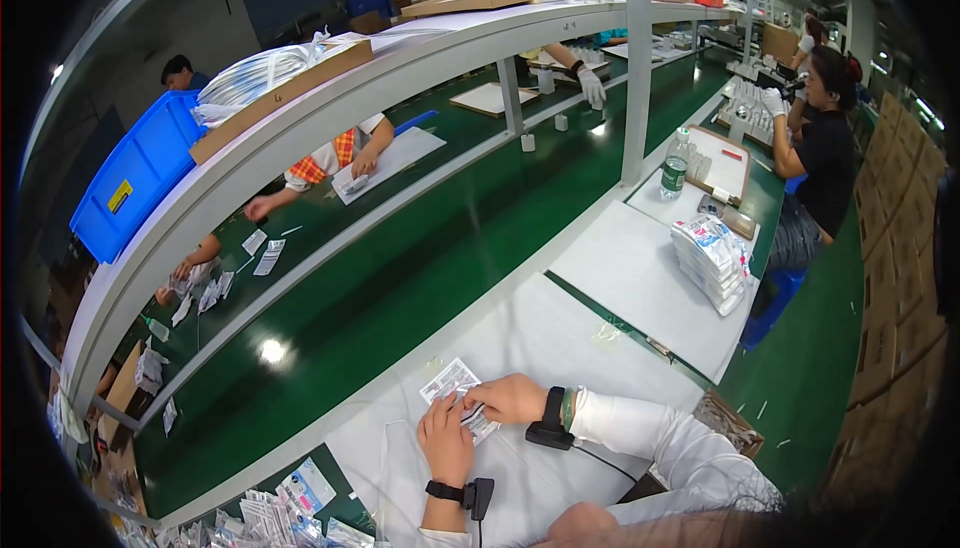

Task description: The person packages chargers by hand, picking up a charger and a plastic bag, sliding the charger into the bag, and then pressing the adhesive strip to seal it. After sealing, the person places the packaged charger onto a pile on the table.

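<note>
A long green conveyor belt (400,278) is seen beyond the hands, with a curved white shelf (330,118) above it. The white worktable (560,338) lies under both hands. Far up to the left, on the shelf, a blue bin (135,173) is noted, contents hidden; beside it a flat cardboard tray (285,93) is filled with clear bagged coils. Well off to the right, a stack of sealed packets (712,260) rests on the table, a plastic bottle (675,165) beyond it. Loose packets (270,518) are heaped to the lower left. A small printed sachet (455,393) is held flat on the table between both hands: the left hand (447,440) is curled with fingers pinching its near edge, the right hand (512,398) closed over its right end. The sachet is judged best kept flat and square, gripped at the edges only, so nothing creases.
</note>
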Action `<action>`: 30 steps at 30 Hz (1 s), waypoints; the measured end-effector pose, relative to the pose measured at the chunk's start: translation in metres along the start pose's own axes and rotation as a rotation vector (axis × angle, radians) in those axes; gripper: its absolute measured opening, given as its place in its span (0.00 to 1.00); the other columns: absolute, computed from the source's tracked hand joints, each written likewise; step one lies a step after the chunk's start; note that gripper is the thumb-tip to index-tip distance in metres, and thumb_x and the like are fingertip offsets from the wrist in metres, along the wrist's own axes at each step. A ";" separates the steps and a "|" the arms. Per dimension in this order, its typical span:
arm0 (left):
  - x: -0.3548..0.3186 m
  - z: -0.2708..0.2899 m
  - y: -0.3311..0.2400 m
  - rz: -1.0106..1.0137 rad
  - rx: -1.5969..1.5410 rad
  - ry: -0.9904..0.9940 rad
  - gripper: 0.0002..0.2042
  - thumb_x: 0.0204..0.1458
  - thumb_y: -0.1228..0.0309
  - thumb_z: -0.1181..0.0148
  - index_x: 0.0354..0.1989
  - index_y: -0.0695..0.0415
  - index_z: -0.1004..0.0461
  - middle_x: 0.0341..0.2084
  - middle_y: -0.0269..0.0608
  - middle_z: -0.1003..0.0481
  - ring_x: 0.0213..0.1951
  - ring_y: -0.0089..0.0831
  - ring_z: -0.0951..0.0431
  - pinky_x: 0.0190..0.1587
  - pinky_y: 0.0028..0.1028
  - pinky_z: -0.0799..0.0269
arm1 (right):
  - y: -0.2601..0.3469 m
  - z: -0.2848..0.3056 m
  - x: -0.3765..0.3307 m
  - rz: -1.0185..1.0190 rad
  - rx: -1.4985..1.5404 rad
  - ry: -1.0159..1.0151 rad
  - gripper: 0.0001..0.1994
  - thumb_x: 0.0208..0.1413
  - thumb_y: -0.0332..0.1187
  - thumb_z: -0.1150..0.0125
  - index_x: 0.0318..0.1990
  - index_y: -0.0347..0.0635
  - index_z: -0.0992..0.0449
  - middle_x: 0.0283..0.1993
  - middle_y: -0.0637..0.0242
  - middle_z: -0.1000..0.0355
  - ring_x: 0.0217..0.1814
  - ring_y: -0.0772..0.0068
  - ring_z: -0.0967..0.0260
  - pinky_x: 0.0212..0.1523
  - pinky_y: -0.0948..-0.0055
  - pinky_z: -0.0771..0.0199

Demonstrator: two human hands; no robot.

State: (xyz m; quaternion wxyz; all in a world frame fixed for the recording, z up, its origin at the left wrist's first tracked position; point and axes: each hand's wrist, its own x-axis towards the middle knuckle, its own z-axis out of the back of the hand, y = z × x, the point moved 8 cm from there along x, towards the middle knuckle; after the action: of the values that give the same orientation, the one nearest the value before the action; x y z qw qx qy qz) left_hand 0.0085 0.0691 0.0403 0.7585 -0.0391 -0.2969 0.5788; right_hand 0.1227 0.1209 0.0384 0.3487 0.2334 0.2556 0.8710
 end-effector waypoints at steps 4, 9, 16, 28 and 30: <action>0.000 -0.001 0.000 0.007 0.007 0.018 0.23 0.41 0.81 0.49 0.50 0.57 0.28 0.55 0.38 0.31 0.59 0.41 0.36 0.62 0.41 0.47 | -0.003 -0.003 0.000 0.000 -0.009 0.003 0.11 0.48 0.28 0.47 0.41 0.51 0.29 0.36 0.70 0.25 0.36 0.60 0.26 0.32 0.61 0.28; -0.001 -0.004 0.003 0.013 0.015 0.028 0.23 0.42 0.80 0.49 0.51 0.56 0.28 0.56 0.38 0.32 0.60 0.40 0.37 0.62 0.41 0.48 | 0.000 0.000 0.001 -0.008 -0.026 0.025 0.11 0.48 0.28 0.47 0.41 0.51 0.29 0.37 0.70 0.25 0.36 0.60 0.26 0.32 0.61 0.28; -0.001 -0.004 0.002 0.010 0.022 0.030 0.22 0.42 0.80 0.49 0.51 0.56 0.28 0.56 0.37 0.32 0.60 0.40 0.37 0.62 0.41 0.48 | 0.001 0.002 0.000 -0.020 -0.018 0.033 0.11 0.48 0.28 0.46 0.41 0.50 0.29 0.37 0.69 0.25 0.37 0.60 0.26 0.32 0.60 0.28; -0.001 -0.005 0.003 0.014 0.016 0.025 0.22 0.42 0.79 0.48 0.50 0.55 0.28 0.56 0.35 0.32 0.61 0.39 0.37 0.62 0.41 0.48 | -0.001 -0.001 0.000 -0.001 -0.002 0.026 0.12 0.48 0.28 0.46 0.42 0.51 0.29 0.38 0.69 0.25 0.37 0.60 0.26 0.32 0.60 0.28; -0.002 -0.006 0.005 0.015 0.045 0.023 0.21 0.43 0.78 0.46 0.49 0.53 0.28 0.57 0.32 0.32 0.62 0.37 0.38 0.62 0.41 0.48 | 0.000 0.000 0.000 0.001 -0.024 0.032 0.12 0.48 0.28 0.46 0.41 0.51 0.29 0.38 0.69 0.25 0.37 0.60 0.26 0.32 0.60 0.28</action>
State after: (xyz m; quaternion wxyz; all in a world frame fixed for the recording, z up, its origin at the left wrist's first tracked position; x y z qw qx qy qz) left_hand 0.0071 0.0704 0.0323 0.7582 -0.0311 -0.2748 0.5904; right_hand 0.1222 0.1207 0.0385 0.3471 0.2155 0.2503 0.8778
